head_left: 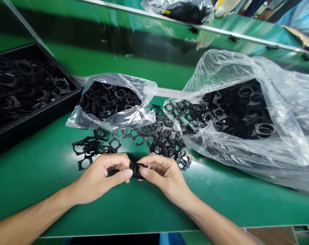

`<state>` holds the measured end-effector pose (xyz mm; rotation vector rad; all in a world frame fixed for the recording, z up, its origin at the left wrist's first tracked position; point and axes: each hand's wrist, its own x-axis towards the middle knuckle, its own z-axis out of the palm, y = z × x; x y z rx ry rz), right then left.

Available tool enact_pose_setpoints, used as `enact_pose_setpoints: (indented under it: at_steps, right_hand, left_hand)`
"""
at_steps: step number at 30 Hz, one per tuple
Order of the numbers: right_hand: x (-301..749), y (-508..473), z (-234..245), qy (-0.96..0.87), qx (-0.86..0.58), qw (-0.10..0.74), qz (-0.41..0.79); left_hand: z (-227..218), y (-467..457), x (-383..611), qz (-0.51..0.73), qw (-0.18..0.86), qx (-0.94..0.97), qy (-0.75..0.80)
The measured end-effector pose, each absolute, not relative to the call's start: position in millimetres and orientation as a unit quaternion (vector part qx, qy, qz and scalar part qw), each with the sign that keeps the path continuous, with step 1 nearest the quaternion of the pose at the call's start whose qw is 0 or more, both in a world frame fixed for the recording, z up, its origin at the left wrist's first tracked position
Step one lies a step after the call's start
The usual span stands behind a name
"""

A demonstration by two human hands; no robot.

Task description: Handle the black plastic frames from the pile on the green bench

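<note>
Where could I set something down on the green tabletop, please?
The green tabletop is bare at left, between the black bin and left forearm; at right, between the right forearm and larger clear bag; and between both forearms. It is crowded beyond the left hand and right hand, where loose black parts lie near the smaller bag.

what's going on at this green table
A person's left hand and right hand pinch a small black frame-like part between them, over a flat green tabletop. Just beyond the hands, loose flat black parts with round holes lie scattered and heaped. More black parts sit in a small clear plastic bag, in a large clear plastic bag toward the right, and in an open black rectangular bin at the left.
</note>
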<state>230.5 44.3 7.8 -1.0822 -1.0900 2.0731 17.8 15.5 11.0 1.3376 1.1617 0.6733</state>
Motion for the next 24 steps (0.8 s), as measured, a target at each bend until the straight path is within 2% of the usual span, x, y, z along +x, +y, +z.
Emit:
enact_pose_setpoints:
  at_steps: [4, 12, 19, 24]
  right_hand:
    - [231.3, 44.4, 8.6, -0.416, -0.405, 0.269, 0.769]
    - [232.3, 47.5, 7.4, -0.362, -0.350, 0.241, 0.830]
    - [225.1, 44.8, 9.8, -0.417, -0.377, 0.268, 0.782]
    - [224.6, 43.3, 12.5, -0.448, -0.397, 0.263, 0.757]
  left_hand:
    - [11.0, 14.6, 17.7, 0.284, 0.572, 0.582, 0.504]
    - [10.0, 14.9, 15.9, 0.268, 0.622, 0.553, 0.485]
    - [13.4, 12.8, 23.2, 0.291, 0.526, 0.609, 0.517]
    - [14.2, 11.9, 25.0, 0.294, 0.522, 0.611, 0.517]
